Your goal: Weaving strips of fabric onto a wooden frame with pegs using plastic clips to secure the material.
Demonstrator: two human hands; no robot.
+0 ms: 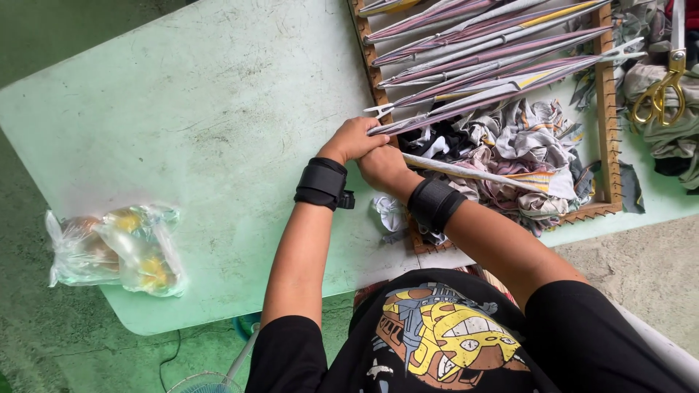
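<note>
A wooden peg frame [606,109] lies on the pale green table [204,109]. Several stretched fabric strips [495,44] span its far half. A heap of crumpled fabric scraps [517,145] fills the near half. My left hand [349,140] is closed at the frame's left rail, pinching the end of a strip. Touching it, my right hand [382,167] grips the end of a pale fabric strip [473,173] that runs right across the heap. Both wrists wear black bands.
Gold-handled scissors [659,91] rest on more cloth at the far right. A clear plastic bag [116,247] with yellowish contents sits near the table's left front corner. A small fan [204,382] stands on the floor below.
</note>
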